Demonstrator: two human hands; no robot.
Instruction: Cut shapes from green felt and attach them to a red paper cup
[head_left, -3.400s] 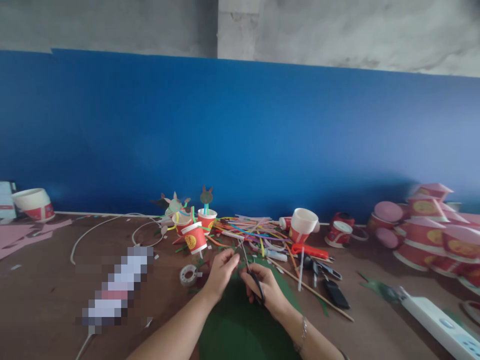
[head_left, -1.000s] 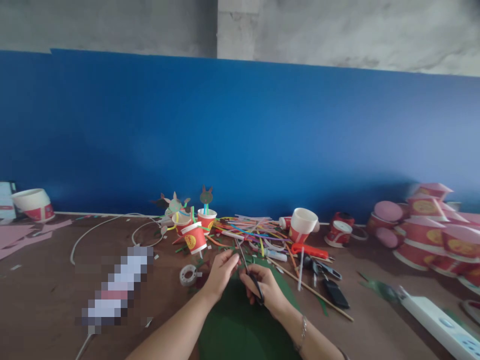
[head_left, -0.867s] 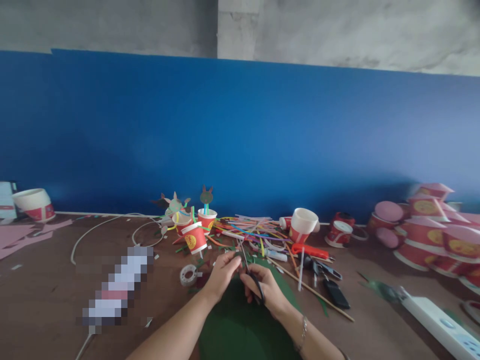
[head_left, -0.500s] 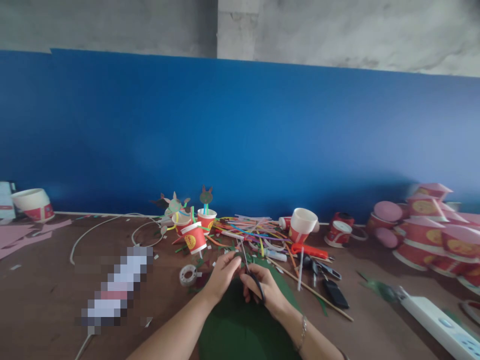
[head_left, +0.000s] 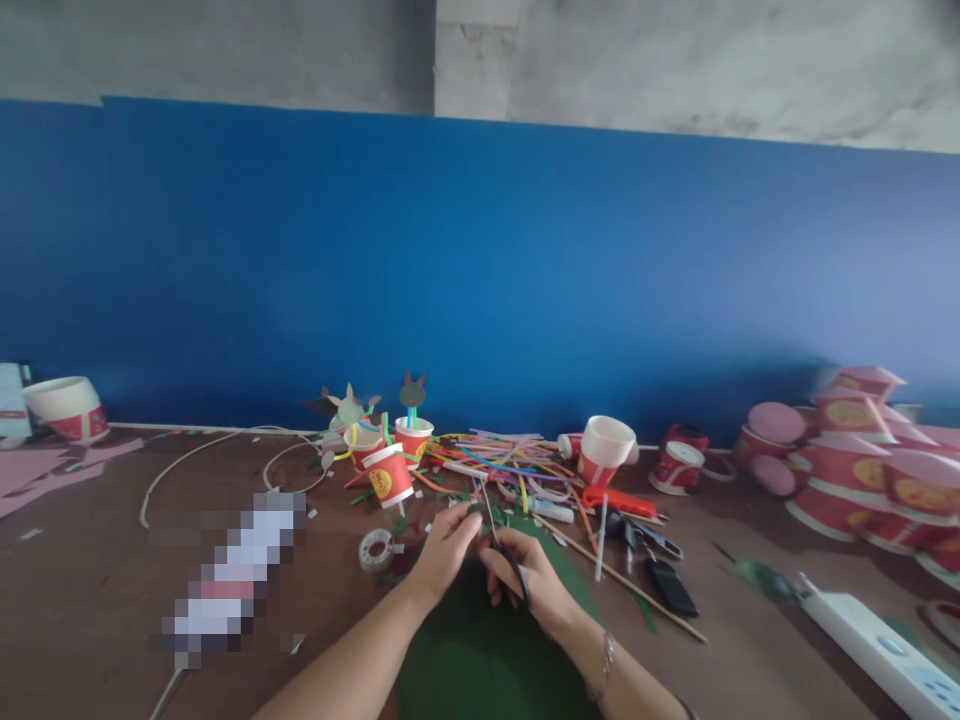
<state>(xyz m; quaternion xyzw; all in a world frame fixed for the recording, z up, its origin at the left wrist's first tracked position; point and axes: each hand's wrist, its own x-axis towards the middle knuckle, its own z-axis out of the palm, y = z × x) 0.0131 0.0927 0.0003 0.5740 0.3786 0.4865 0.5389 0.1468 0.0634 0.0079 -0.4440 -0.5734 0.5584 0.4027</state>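
In my right hand point(head_left: 536, 575) is a pair of dark-handled scissors point(head_left: 516, 578), its thin blades pointing up and away from me. My left hand point(head_left: 448, 550) is pinched close beside the blades, with a small piece of green paper point(head_left: 491, 517) at its fingertips, partly hidden by the fingers. Beneath both hands a large sheet of dark green paper point(head_left: 502, 660) lies on the brown table point(head_left: 112, 590). Whether the blades are touching the small piece is too blurred to tell.
A roll of tape point(head_left: 376, 551) lies left of my hands. Beyond are red paper cups point(head_left: 390, 478) and a heap of coloured strips point(head_left: 495, 458). To the right are a wooden stick point(head_left: 637, 590), keys with a black fob point(head_left: 671, 587), a power strip point(head_left: 874, 635) and stacked cups point(head_left: 840, 480).
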